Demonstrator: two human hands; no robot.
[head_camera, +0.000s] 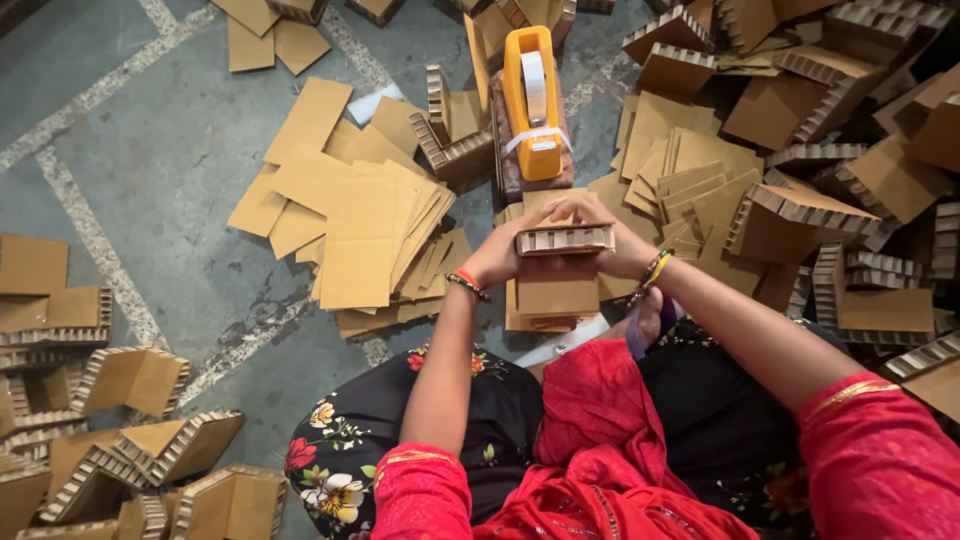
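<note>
We hold one honeycomb cardboard piece (565, 238) between our two hands, just above a small stack of flat cardboard sheets (556, 298) in front of our knees. Its long axis runs left to right across the view, and the ribbed, cut edge faces up toward the camera. Our left hand (497, 255) closes on its left end, fingers curled around the end with the thumb side toward us. Our right hand (612, 243) wraps the right end, and its fingers (572, 206) reach over the far top edge, so the piece sits between the palms with fingertips on its far side. Both hands are closed on the piece; we cannot tell how tightly.

Just beyond the hands stands one yellow tape dispenser (532, 100), its long axis pointing away from us, a strip of tape across its near end.

To the left lies a loose fan of flat cardboard sheets (355, 215), too overlapped to count. To the right lie more flat sheets (680, 175), and beyond them a heap of folded honeycomb corner pieces (800, 215), also too many to count. At the lower left we count about six finished corner pieces (150, 440) on the grey concrete floor (150, 150).
</note>
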